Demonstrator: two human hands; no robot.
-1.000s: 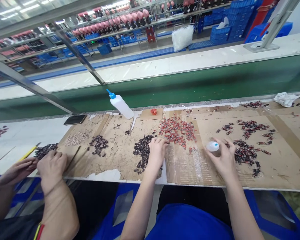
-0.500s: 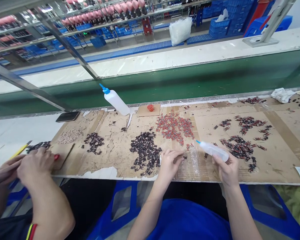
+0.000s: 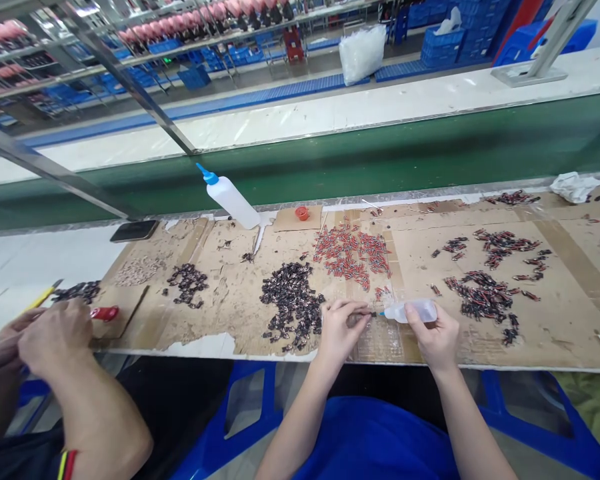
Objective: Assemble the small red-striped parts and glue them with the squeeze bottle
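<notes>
2 hands: right hand (image 3: 433, 337) grips squeeze bottle (image 3: 411, 311); left hand (image 3: 341, 327) seemingly pinches small part (image 3: 365, 313).

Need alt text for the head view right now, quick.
Right hand aims a small squeeze bottle at a tiny part pinched in the left hand, above a cardboard mat strewn with small parts.

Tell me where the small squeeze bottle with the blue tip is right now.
The small squeeze bottle lies sideways in the right hand, at the near edge of the cardboard mat, its tip against the small part pinched by the left hand.
</notes>
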